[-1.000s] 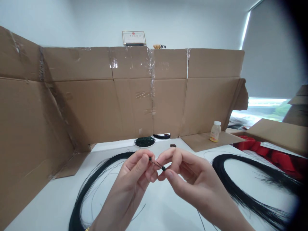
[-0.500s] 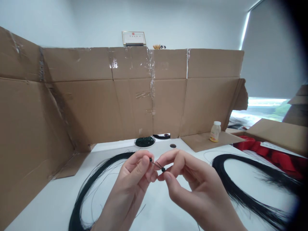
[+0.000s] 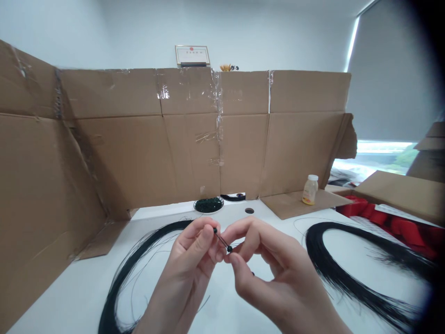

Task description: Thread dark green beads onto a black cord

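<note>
Thumb and forefinger of my left hand (image 3: pixel 191 262) pinch a small dark bead (image 3: pixel 215 230). My right hand (image 3: pixel 278 269) is closed too, its fingertips at a second dark bead (image 3: pixel 229 249). A thin dark cord (image 3: pixel 221 239), apparently doubled, runs between these two beads, and fine strands stretch toward the right fingers. Part of another small dark thing (image 3: pixel 253 273) shows at the right thumb. Behind the hands stands a round dish (image 3: pixel 208 212) full of dark green beads.
Bundles of black cord lie on the white table (image 3: pixel 250 306), one to the left (image 3: pixel 116 287) and one to the right (image 3: pixel 314 241). A white-capped bottle (image 3: pixel 310 190) stands on a cardboard flap. Cardboard walls (image 3: pixel 132 157) enclose the back and left. A box (image 3: pixel 399 192) holds red material at right.
My right fingers and the bead by them have shifted slightly left and down. More cord shows between the two beads. The small dark thing at the right thumb has come into view.
</note>
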Motion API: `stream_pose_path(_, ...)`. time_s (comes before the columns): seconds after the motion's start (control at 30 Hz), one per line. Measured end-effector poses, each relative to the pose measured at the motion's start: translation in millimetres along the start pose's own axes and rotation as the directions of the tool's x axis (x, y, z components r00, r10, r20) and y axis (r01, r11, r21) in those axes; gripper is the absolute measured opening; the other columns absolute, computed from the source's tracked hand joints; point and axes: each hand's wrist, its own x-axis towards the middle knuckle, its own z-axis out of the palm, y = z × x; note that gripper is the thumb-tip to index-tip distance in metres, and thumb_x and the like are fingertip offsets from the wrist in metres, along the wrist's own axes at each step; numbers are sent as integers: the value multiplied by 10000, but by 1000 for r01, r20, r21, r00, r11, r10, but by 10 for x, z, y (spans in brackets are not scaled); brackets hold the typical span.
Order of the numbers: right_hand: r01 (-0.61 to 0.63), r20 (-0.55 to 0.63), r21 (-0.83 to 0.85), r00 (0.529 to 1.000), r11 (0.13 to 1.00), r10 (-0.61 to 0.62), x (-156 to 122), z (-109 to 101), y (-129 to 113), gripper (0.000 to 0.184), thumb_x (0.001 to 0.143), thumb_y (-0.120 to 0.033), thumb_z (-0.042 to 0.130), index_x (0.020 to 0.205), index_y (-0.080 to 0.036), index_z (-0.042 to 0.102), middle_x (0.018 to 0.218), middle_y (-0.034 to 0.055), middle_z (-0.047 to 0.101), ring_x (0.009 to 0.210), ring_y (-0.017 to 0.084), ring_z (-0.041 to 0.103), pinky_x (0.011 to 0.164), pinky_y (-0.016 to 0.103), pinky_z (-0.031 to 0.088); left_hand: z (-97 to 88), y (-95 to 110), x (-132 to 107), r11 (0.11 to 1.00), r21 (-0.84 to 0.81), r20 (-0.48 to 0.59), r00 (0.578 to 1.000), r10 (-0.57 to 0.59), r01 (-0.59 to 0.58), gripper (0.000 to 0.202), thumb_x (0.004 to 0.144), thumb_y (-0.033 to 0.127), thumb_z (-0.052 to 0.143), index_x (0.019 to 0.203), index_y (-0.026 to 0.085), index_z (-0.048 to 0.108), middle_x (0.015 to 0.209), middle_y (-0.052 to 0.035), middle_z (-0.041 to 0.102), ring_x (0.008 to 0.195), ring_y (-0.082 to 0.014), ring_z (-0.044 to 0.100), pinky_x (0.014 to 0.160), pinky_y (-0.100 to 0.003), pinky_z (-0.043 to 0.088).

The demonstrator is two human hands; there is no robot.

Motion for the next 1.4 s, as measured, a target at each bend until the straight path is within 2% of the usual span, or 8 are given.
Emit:
stream_pose_path(0.2, 65, 17, -11, 998, 998, -65, 1, -5, 48, 226, 829, -133, 608, 695, -102, 428, 962, -1, 638, 924, 58, 637, 868, 155, 502, 57, -5, -10, 999, -33, -106, 994, 7, -11, 76, 801, 241, 743, 779, 169, 732, 606, -12, 412, 581, -37, 494, 613, -97, 467)
stream_pose_path(0.4, -37, 16, 36, 999, 999, 36, -4, -10, 3, 231, 850, -158, 586, 705, -106, 414, 936, 12, 629, 831, 44, 618, 788, 130, 502, -233, -73, 92, 975, 186, 144, 985, 98, -124, 70, 883, 290, 700, 890, 237, 745, 710, -18, 561, 669, -32, 563, 669, -102, 494)
stream_pose_path(0.63, 8, 4, 18, 1000, 1000, -8, 4, 5, 8, 217, 850, -154, 584, 706, -104, 429, 937, 9, 623, 821, 40, 623, 782, 130, 514, -259, -59, 77, 961, 242, 130, 986, 104, -134, 106, 884, 328, 703, 909, 235, 748, 685, -19, 539, 671, -35, 558, 657, -98, 487)
stream_pose_path(0.83, 160, 120, -54, 981, 986, -153, 33, -76, 104, 180, 850, -101, 602, 760, -108, 446, 962, 3, 625, 871, 41, 623, 799, 150, 524, -253, -63, 90, 959, 255, 121, 988, 96, -125, 139, 870, 348, 719, 916, 218, 737, 691, -18, 541, 675, -36, 555, 642, -98, 474)
stream_pose_path(1.0, 192, 124, -159, 977, 968, -173, 49, -90, 65, 179, 853, -114, 595, 738, -110, 458, 931, -4, 623, 836, 17, 613, 768, 121, 506, -230, -65, 97, 961, 236, 108, 987, 121, -144, 123, 862, 325, 728, 913, 213, 742, 721, -17, 574, 667, -31, 556, 648, -105, 487)
stream_pose_path(1.2, 410, 108, -301, 912, 861, -396, 39, -37, 42, 161, 812, -28, 579, 781, -115, 447, 876, 7, 589, 806, 21, 557, 730, 139, 478, -262, -46, 91, 968, 236, 87, 994, 61, -80, 109, 827, 327, 756, 893, 240, 754, 780, -4, 588, 633, -4, 545, 739, -126, 520)
stream_pose_path(1.3, 289, 170, -280, 953, 915, -249, 28, -64, 18, 156, 861, -81, 576, 761, -109, 461, 889, 14, 604, 839, 19, 598, 771, 127, 509, -201, -34, 71, 971, 216, 98, 992, 80, -100, 128, 835, 333, 751, 943, 265, 756, 799, -7, 569, 655, -11, 550, 662, -99, 497)
stream_pose_path(1.4, 88, 168, -128, 984, 988, -65, 41, -115, -15, 181, 893, -167, 581, 760, -107, 475, 864, 10, 603, 825, 21, 603, 788, 117, 519, -64, -39, 34, 963, 205, -37, 982, 188, -176, 312, 757, 336, 817, 1055, 273, 752, 783, 3, 534, 602, -6, 506, 618, -105, 484)
